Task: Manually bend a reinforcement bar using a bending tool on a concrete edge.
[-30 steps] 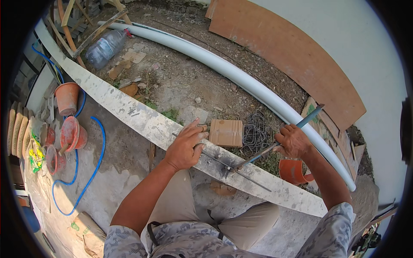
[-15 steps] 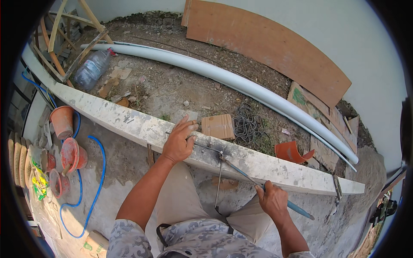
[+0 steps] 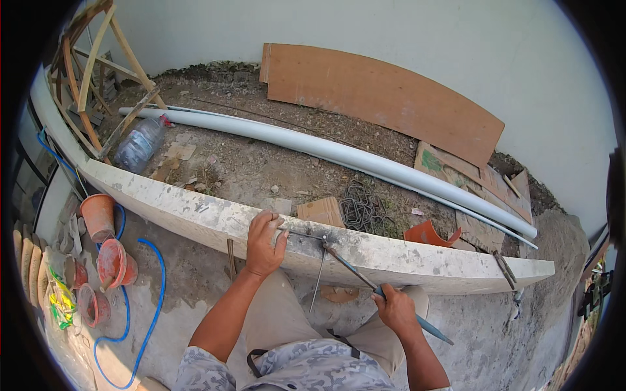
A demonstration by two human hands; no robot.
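A thin steel rod lies along the top of a low pale concrete wall and turns sharply at a small metal peg. Its other leg points down toward my knees. My left hand is closed over the rod on the wall, left of the peg, fingers partly curled. In my right hand is a long blue-grey bending bar, gripped partway along its handle. The bar's far tip meets the rod at the peg, and its thicker end sticks out past my fist.
Beyond the wall lie bent steel rods, cardboard, a broken orange pipe piece and long white pipes. A clamp sits on the wall's right end. Orange buckets and a blue hose are at left.
My view has tilted upward a little. My right hand and the bar have swung slightly toward me and left, and the rod's lower leg slants further left. My left hand's fingers are more curled.
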